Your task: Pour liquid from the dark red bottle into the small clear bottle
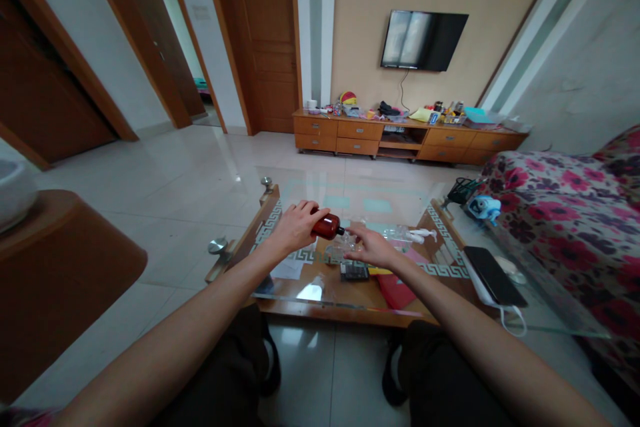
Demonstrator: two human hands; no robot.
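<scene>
My left hand is wrapped round a red-brown bottle, which lies nearly on its side with its black neck pointing right. Just past that neck, my right hand has its thumb and fingers around a small clear container, whose outline is hard to make out. Both hands are above the glass table. Clear bottles with white pump heads lie to the right of my right hand.
A black phone and a white strap lie on the table's right side. Under the glass are a red packet and a dark box. A flowered sofa stands right, a brown stand left, a cluttered cabinet beyond.
</scene>
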